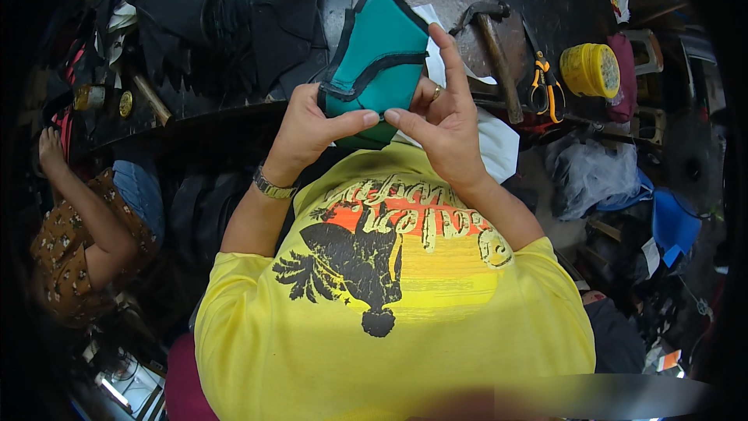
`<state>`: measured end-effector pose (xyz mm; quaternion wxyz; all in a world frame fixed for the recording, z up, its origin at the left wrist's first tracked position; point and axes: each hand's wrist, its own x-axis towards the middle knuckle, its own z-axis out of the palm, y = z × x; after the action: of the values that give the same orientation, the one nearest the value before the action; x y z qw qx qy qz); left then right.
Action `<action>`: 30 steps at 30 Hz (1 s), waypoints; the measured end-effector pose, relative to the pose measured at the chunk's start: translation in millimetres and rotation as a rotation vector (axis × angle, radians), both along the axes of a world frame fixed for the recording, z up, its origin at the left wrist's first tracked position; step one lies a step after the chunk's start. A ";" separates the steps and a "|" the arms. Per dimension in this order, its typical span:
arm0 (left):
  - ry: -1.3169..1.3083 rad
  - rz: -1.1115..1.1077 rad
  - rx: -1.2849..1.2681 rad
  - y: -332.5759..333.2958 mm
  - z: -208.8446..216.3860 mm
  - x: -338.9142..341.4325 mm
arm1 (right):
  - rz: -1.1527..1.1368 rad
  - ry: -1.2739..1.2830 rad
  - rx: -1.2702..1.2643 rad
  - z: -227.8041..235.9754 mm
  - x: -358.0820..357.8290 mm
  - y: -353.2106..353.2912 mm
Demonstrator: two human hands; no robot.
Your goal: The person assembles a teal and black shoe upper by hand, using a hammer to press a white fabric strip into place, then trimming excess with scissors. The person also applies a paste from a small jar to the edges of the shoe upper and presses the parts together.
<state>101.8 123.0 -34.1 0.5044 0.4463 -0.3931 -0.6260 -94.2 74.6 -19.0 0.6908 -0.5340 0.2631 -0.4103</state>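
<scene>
Between my hands, above the table's near edge, is a teal sheet piece (379, 27) with black edging, a pointed far end and a curved black band across it. It may be leather or fabric; I cannot tell which. My left hand (312, 126) grips its lower left side, thumb laid on the front and fingers hidden behind. Opposite it, my right hand (446, 113) pinches the lower right with thumb tip and curled fingers, while its index finger stretches up along the right edge. Both thumb tips almost meet on the piece's lower part.
On the dark table lie a hammer (499, 66), orange-handled pliers (545, 90) and a yellow tub (590, 70) at the right. Black sheet pieces (234, 23) are heaped at the left. Another person (97, 234) in a brown patterned top sits at the far left.
</scene>
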 end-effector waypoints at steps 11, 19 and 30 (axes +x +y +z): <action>-0.111 0.453 -0.165 -18.2 -18.0 19.5 | -0.275 0.651 -0.776 15.3 -52.9 -52.3; -0.302 0.342 -0.227 -36.0 -22.5 21.6 | -0.231 0.991 -0.773 -0.3 -69.4 -63.5; -0.764 0.225 -0.702 -104.2 -14.1 -9.4 | 0.042 -0.210 0.212 32.2 -113.0 -62.7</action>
<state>92.4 18.7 -48.2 0.5081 0.4864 -0.6845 -0.1917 -207.2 11.9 13.2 0.7754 -0.4177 0.2198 -0.4194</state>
